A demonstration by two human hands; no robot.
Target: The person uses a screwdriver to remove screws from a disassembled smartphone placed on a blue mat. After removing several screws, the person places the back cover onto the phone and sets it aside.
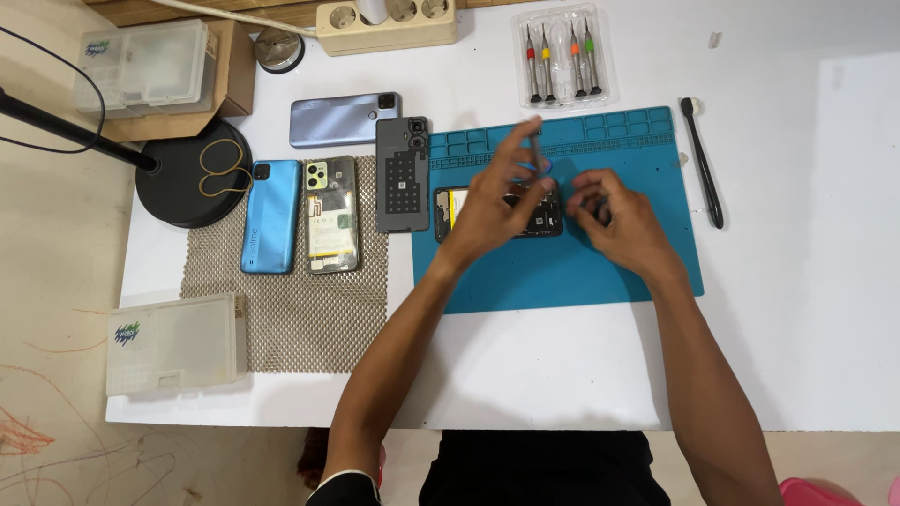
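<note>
On the teal rectangular silicone work mat (562, 272), the opened black phone body (497, 211) lies partly under my hands mid-disassembly: left hand (497, 201) pinches a slim blurred screwdriver (536, 150) upright, right hand (619, 215) curls loosely beside the phone, its contents not discernible; next move probably needs steady tip placement.
</note>
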